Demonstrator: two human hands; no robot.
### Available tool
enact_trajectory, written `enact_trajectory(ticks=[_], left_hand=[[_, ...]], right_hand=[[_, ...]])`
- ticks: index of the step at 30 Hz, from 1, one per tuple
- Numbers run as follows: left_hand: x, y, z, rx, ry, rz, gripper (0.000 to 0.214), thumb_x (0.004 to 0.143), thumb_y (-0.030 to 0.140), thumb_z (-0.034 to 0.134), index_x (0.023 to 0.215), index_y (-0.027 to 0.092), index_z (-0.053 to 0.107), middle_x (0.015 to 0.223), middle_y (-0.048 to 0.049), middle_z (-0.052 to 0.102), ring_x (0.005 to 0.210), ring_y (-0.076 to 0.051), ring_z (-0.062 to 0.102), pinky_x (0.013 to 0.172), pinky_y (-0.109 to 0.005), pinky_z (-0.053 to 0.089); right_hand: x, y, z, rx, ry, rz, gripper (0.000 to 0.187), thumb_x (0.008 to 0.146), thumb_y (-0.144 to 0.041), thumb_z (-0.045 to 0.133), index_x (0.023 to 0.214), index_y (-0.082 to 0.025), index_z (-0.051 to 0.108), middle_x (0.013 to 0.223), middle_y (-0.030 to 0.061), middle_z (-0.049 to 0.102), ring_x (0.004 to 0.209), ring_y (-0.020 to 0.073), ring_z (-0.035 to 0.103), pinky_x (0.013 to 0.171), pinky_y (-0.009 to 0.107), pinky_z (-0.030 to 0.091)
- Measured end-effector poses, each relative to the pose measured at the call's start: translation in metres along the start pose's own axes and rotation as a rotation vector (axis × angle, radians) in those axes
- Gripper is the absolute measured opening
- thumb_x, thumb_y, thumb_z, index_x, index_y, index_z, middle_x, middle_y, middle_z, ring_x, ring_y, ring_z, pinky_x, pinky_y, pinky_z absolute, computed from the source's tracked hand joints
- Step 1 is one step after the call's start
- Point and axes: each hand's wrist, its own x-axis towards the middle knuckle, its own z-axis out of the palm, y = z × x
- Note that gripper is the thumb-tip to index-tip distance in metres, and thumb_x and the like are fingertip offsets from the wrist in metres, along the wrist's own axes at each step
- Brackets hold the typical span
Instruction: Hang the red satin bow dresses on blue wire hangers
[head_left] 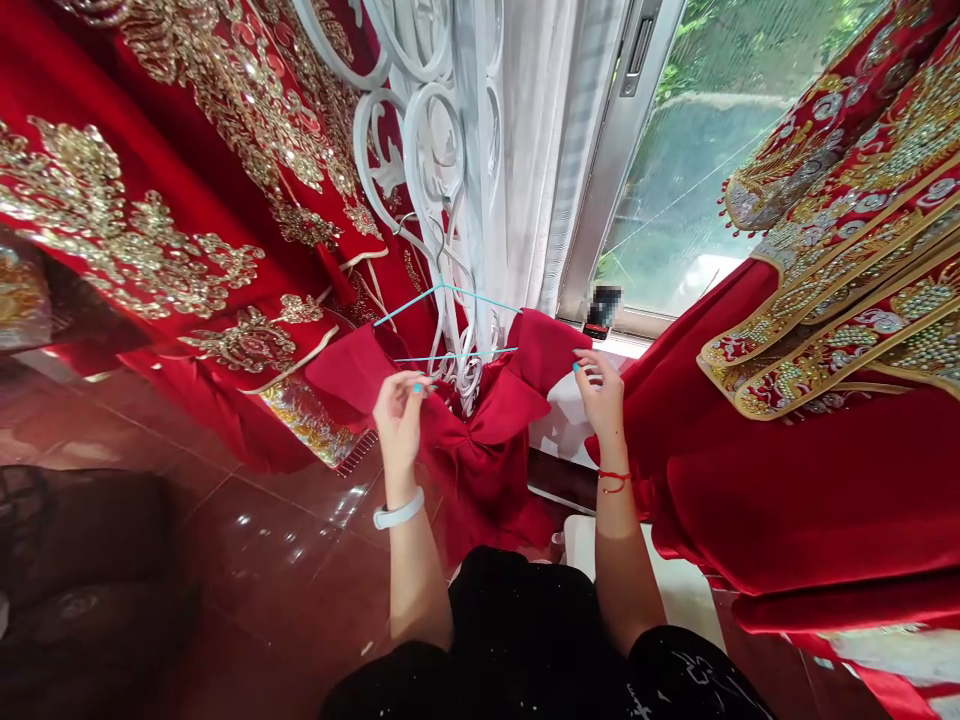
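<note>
A red dress (491, 465) with a bow-shaped front and wide shoulder pieces hangs on a thin turquoise hanger (484, 299). The hanger's hook meets a white scrollwork metal stand. My left hand (399, 415) is closed at the dress's upper left edge, thumb and fingers pinched together; the small bit of cloth between them is mostly hidden. At the outer edge of the right shoulder piece (551, 350), my right hand (602, 390) pinches the fabric between thumb and fingertips. Both hands are raised at about the same height.
Red garments with gold beading (247, 340) hang at the left, and more embroidered red garments (825, 300) at the right. The white scrollwork stand (435, 130) rises before a white curtain (536, 130). A small dark object (602, 312) sits by the window. Below is a reddish tiled floor (277, 560).
</note>
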Motion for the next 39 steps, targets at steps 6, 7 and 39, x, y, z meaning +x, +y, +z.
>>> enact_trajectory(ticks=[6,7,39], left_hand=[[0.036,0.011,-0.022,0.579,0.361,0.216,0.051,0.084,0.035,0.071,0.130,0.024,0.052,0.134,-0.0137,0.060,0.132,-0.031,0.056,0.114,-0.054,0.046],[0.047,0.009,-0.021,0.652,0.334,0.240,0.061,0.081,0.034,0.074,0.136,0.023,0.049,0.141,-0.0151,0.057,0.138,-0.034,0.051,0.119,-0.057,0.040],[0.083,0.040,-0.029,1.317,-0.115,-0.050,0.043,0.095,0.012,0.034,0.131,0.010,0.058,0.119,-0.0231,0.069,0.108,-0.036,0.070,0.092,-0.044,0.055]], right_hand=[[0.035,-0.043,0.058,-0.258,0.099,-0.244,0.048,0.090,-0.037,0.065,0.135,-0.026,0.059,0.132,0.0138,0.061,0.124,0.0293,0.057,0.108,0.050,0.047],[0.041,-0.048,0.070,-0.317,0.070,-0.255,0.045,0.089,-0.036,0.065,0.133,-0.026,0.061,0.132,0.0143,0.061,0.126,0.0315,0.055,0.109,0.053,0.045],[0.077,-0.089,0.051,-0.872,-0.408,-0.068,0.036,0.093,-0.012,0.052,0.126,-0.021,0.065,0.112,0.0126,0.076,0.103,0.0283,0.069,0.083,0.035,0.049]])
